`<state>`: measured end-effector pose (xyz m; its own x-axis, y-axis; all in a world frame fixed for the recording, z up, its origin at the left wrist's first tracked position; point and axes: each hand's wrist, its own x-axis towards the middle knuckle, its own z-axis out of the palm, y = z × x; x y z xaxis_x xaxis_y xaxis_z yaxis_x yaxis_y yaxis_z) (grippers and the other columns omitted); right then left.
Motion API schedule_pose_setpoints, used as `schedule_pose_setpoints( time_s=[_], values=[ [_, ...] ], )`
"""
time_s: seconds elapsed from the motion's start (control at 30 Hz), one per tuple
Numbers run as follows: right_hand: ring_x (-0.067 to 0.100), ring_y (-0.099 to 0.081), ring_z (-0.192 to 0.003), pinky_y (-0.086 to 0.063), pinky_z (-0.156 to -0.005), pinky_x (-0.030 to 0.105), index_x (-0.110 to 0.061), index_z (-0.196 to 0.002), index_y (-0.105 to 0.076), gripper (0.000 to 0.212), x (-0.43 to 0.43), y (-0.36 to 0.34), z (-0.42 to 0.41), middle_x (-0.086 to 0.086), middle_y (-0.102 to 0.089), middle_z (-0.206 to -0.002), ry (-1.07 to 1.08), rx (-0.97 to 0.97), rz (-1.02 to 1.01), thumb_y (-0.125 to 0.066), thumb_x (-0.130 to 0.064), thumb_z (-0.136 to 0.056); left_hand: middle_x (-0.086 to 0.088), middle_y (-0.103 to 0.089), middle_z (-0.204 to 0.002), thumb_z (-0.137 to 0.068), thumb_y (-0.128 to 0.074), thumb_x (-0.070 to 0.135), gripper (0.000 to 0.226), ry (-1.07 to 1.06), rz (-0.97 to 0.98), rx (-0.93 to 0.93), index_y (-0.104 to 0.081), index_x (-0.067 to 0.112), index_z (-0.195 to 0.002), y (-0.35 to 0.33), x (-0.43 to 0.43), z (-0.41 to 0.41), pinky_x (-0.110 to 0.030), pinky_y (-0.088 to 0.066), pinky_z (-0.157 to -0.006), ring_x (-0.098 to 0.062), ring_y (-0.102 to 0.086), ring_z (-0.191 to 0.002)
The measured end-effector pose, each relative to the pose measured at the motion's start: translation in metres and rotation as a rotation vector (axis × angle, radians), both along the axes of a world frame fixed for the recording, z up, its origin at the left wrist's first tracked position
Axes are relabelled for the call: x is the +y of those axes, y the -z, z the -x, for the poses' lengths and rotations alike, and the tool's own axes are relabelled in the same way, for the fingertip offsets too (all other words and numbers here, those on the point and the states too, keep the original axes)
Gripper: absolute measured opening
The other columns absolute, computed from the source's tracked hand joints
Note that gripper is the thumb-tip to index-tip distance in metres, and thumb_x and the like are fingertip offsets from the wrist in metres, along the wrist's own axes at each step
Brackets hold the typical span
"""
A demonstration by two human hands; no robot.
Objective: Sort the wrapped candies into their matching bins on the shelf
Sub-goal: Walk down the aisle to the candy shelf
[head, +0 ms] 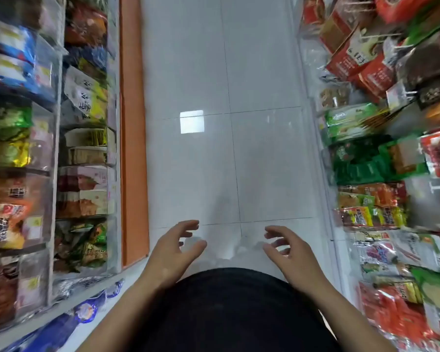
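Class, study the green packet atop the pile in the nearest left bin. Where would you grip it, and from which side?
Probably pinch the green packet by its upper edge, coming from the aisle over the bin's clear front wall: it lies topmost with nothing over it, just behind that wall. The left hand, empty, is nearest. Blur hides its seams.

Clear plastic bins stand in two rows on the left, each packed tight with one kind of wrapped candies: blue packets at the far end, green-gold packets next, orange packets nearer. On the right, more lie heaped and tilted (too blurred to read): red packets far off, green packets midway.
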<state>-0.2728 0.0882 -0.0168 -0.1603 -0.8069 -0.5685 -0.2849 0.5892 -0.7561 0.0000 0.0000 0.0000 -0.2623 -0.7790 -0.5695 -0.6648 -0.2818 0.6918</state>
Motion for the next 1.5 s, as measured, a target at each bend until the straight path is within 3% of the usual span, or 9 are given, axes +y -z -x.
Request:
schedule_pose_setpoints(
  time_s=[0.3, 0.47, 0.57, 0.67, 0.93, 1.13, 1.4, 1.5],
  values=[
    [-0.001, -0.059, -0.093, -0.047, -0.077, 0.019, -0.041, -0.116, -0.060, 0.030, -0.164, -0.004, -0.022, -0.026, -0.063, -0.106, -0.143, -0.007, 0.013, -0.066, -0.034, -0.088, 0.031, -0.059, -0.121, -0.076, -0.059, 0.065, 0.053, -0.155, 0.007, -0.033, -0.056, 0.044, -0.124, 0.003, -0.092, -0.047, -0.019, -0.045, -0.086, 0.012, -0.055, -0.107],
    [-0.004, -0.058, -0.095, -0.047, -0.078, 0.019, -0.042, -0.118, -0.059, 0.032, -0.275, 0.003, -0.049, -0.028, -0.062, -0.106, -0.194, 0.036, 0.025, -0.066, -0.038, -0.087, 0.029, -0.059, -0.121, -0.079, -0.059, 0.067, 0.054, -0.176, 0.007, -0.013, -0.054, 0.043, -0.127, 0.020, -0.199, -0.078, -0.021, -0.047, -0.087, 0.012, -0.055, -0.107],
    [-0.003, -0.058, -0.094, -0.051, -0.079, 0.027, -0.045, -0.116, -0.059, 0.032, -0.326, 0.000, -0.058, -0.027, -0.062, -0.107, -0.179, 0.054, 0.005, -0.064, -0.044, -0.084, 0.028, -0.060, -0.118, -0.079, -0.058, 0.065, 0.052, -0.166, 0.021, -0.001, -0.055, 0.042, -0.125, 0.020, -0.272, -0.084, -0.023, -0.047, -0.087, 0.012, -0.055, -0.105],
    [-0.001, -0.060, -0.095, -0.052, -0.081, 0.031, -0.045, -0.117, -0.058, 0.037, -0.377, -0.009, -0.050, -0.028, -0.061, -0.109, -0.160, 0.103, -0.013, -0.061, -0.052, -0.080, 0.027, -0.060, -0.118, -0.080, -0.058, 0.062, 0.049, -0.117, 0.029, 0.013, -0.055, 0.043, -0.124, 0.013, -0.358, -0.071, -0.026, -0.048, -0.089, 0.011, -0.055, -0.104],
    [-0.001, -0.059, -0.093, -0.044, -0.075, 0.017, -0.043, -0.112, -0.060, 0.028, -0.527, 0.010, 0.014, -0.027, -0.062, -0.105, -0.065, 0.103, -0.018, -0.066, -0.034, -0.086, 0.029, -0.058, -0.119, -0.078, -0.056, 0.065, 0.055, 0.037, 0.055, 0.001, -0.053, 0.042, -0.127, 0.018, -0.555, 0.017, -0.026, -0.049, -0.089, 0.011, -0.055, -0.105],
    [-0.004, -0.059, -0.093, -0.047, -0.076, 0.019, -0.042, -0.114, -0.061, 0.031, -0.677, 0.006, 0.055, -0.030, -0.061, -0.105, -0.126, 0.088, 0.010, -0.063, -0.044, -0.083, 0.026, -0.059, -0.119, -0.079, -0.056, 0.065, 0.057, -0.037, 0.056, -0.056, -0.055, 0.038, -0.128, 0.004, -0.665, 0.043, -0.028, -0.051, -0.090, 0.005, -0.057, -0.105],
    [-0.003, -0.059, -0.092, -0.046, -0.074, 0.018, -0.047, -0.111, -0.058, 0.034, -0.889, 0.001, 0.056, -0.032, -0.059, -0.105, -0.261, 0.076, 0.036, -0.058, -0.056, -0.078, 0.024, -0.059, -0.119, -0.086, -0.066, 0.046, 0.046, -0.156, 0.054, -0.060, -0.054, 0.036, -0.129, 0.010, -0.815, 0.037, -0.013, -0.043, -0.079, 0.013, -0.054, -0.101],
    [-0.003, -0.059, -0.092, -0.048, -0.077, 0.019, -0.049, -0.111, -0.057, 0.028, -0.962, 0.008, 0.053, -0.029, -0.060, -0.105, -0.290, 0.094, 0.020, -0.062, -0.050, -0.083, 0.024, -0.059, -0.120, -0.087, -0.065, 0.047, 0.046, -0.156, 0.049, -0.054, -0.053, 0.037, -0.130, 0.022, -0.889, 0.036, -0.012, -0.042, -0.080, 0.011, -0.054, -0.102]
  ],
)
